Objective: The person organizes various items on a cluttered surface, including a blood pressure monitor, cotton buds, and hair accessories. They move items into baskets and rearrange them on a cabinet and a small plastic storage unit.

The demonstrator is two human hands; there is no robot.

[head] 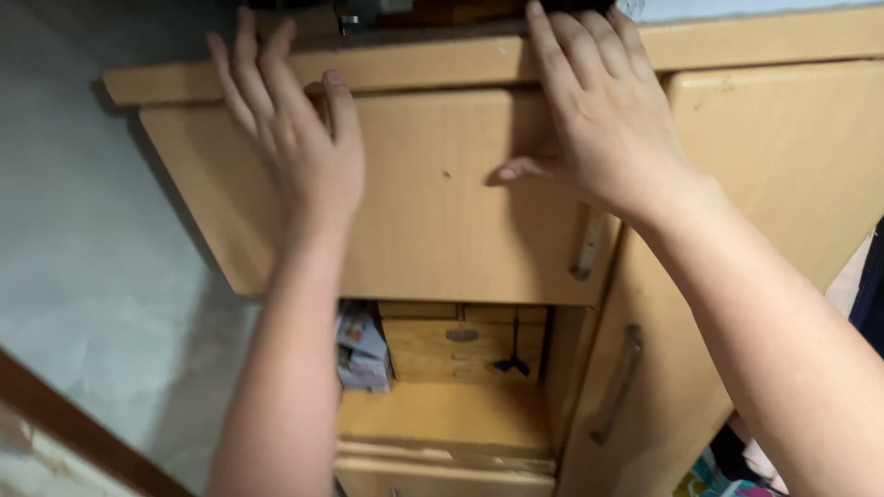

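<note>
Both my hands lie flat on a light wooden cabinet door (433, 212) that hangs swung out toward me. My left hand (295, 129) presses its palm on the door's upper left part, fingers spread and reaching the cabinet's top edge (424, 64). My right hand (599, 120) rests on the door's upper right, fingers up over the top edge and thumb pointing left. Neither hand grips anything. The door's metal handle (587, 248) sits just below my right wrist.
Under the door the cabinet's inside shows a small wooden drawer box (460, 350), a stack of papers (361, 350) and a wooden shelf (442, 419). A shut door with a metal handle (619, 382) stands at right. Pale grey floor (83, 258) lies left; cloth (856, 285) at far right.
</note>
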